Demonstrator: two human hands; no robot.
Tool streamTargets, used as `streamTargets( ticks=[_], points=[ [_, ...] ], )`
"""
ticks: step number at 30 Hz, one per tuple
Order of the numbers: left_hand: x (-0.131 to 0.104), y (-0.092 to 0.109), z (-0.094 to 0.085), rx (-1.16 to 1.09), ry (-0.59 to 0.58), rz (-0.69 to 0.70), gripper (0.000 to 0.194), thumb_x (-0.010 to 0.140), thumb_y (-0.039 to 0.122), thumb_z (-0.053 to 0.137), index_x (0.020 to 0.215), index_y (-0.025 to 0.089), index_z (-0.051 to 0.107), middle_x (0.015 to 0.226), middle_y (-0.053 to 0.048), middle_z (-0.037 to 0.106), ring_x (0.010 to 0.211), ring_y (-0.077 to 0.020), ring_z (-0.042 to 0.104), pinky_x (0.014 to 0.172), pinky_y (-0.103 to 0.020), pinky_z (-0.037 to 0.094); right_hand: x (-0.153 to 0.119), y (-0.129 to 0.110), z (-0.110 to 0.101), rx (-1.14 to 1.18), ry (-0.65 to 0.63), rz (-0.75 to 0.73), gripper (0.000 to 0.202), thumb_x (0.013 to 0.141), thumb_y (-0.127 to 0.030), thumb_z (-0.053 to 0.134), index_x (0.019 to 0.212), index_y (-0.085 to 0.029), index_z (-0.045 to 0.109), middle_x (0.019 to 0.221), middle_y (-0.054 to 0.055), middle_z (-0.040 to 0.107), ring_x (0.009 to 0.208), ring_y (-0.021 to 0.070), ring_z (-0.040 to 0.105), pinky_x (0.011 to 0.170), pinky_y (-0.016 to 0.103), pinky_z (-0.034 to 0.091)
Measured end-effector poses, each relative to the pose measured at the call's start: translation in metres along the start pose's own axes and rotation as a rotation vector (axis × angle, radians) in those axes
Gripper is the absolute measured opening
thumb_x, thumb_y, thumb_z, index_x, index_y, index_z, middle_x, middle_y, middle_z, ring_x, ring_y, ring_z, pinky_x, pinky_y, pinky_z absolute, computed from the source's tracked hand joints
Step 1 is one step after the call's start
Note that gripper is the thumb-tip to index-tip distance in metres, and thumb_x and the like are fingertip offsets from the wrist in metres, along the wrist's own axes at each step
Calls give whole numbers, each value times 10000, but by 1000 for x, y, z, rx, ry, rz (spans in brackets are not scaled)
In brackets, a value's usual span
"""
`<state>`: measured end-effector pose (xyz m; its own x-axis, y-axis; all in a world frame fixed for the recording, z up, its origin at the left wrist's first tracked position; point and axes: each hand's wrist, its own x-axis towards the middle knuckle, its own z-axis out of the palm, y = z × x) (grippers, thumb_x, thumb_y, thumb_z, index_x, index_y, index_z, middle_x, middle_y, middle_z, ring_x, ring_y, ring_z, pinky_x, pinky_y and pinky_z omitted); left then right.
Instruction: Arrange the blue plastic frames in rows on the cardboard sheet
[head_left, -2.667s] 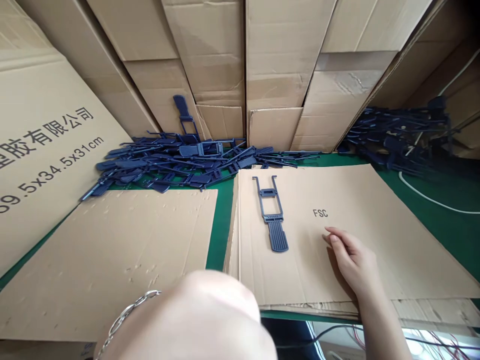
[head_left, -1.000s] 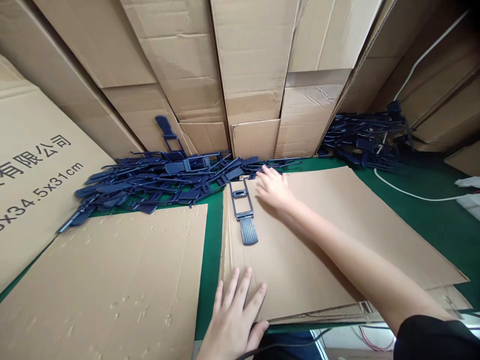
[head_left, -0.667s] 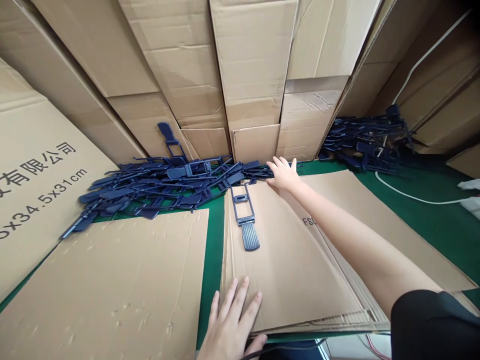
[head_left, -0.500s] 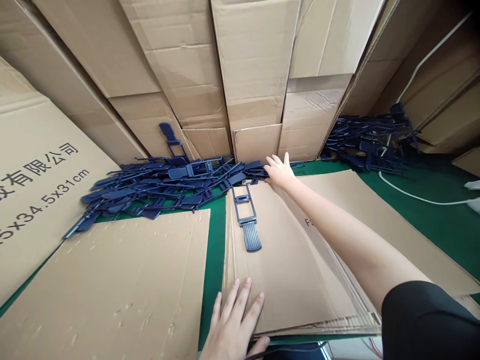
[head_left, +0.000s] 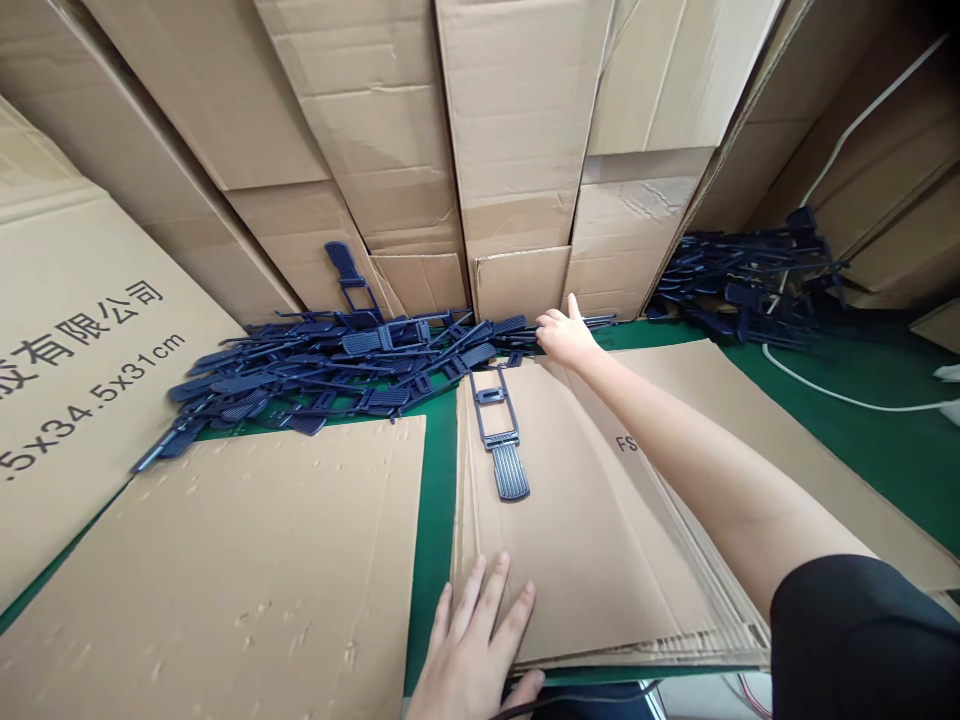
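Because the blue piece [head_left: 512,472] looks like thin moulded plastic, you can expect it to be light and fairly stiff, more likely to skid on smooth card than to sag when lifted. It lies flat on the cardboard stack [head_left: 570,590], close to the stack's left edge, with its ribbed pad towards the table's near edge and its slim, hooked legs pointing to the stack's far edge. The pad is your best hold — broad, solid and ridged, so finger and thumb pinching its two long sides should not slip much. The open frame and its crossbar give you a second place to steady it, but the legs look slender enough to bend or snap if you lever on them, and their hooks could snag in the tangled blue pile [head_left: 360,350] along the table's [head_left: 433,500] far side.

Your left hand [head_left: 469,650] rests at the stack's near left corner, its grip apart, fingers spread over the card and nothing between them. Your right hand [head_left: 568,340] is at the stack's far edge, beside the right end of the pile, thumb up and fingers curled; whether that grip is closed on anything, you cannot tell from here. The card beneath the piece looks lightly bowed — tilt it, and something this light could slide.
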<state>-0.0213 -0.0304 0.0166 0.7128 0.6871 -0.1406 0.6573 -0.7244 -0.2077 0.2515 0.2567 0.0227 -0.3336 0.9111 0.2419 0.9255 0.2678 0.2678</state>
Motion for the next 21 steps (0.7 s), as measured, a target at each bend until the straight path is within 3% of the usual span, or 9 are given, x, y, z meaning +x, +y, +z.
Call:
streamTargets(
  ticks=[8, 16, 19, 21],
  points=[
    [0, 1, -2, 9, 10, -10, 771, 702, 328, 831, 1336, 314, 392, 1302, -98, 30, 1198, -273, 78, 891, -404, 363, 11, 18, -25, -23, 48, 178, 312, 795, -52, 304, 912, -86, 592, 946, 77, 523, 912, 213, 450, 957, 627, -24],
    [-2, 2, -1, -1, 28, -22, 735, 704, 280, 788, 1334, 299, 408, 1302, -98, 21, 1199, -274, 70, 881, -402, 379, -11, 42, -44, 26, -82, 332, 274, 789, -47, 314, 920, -56, 555, 911, 104, 555, 959, 273, 473, 887, 677, -7],
    [-2, 2, -1, 1, 60, -15, 733, 707, 288, 786, 1337, 294, 410, 1302, -98, 26, 1199, -275, 72, 874, -399, 390, -27, 57, -49, 73, -128, 375, 248, 832, -106, 322, 947, -64, 538, 974, 114, 557, 1012, 282, 452, 887, 674, 23],
    [-3, 2, 0, 5, 82, -11, 725, 717, 293, 783, 1340, 285, 411, 1301, -102, 30, 1197, -280, 77, 872, -399, 393, -37, 68, -48, 121, -151, 446, 267, 873, -238, 344, 985, -82, 530, 1047, 121, 542, 1068, 298, 419, 888, 670, 28]
  ],
)
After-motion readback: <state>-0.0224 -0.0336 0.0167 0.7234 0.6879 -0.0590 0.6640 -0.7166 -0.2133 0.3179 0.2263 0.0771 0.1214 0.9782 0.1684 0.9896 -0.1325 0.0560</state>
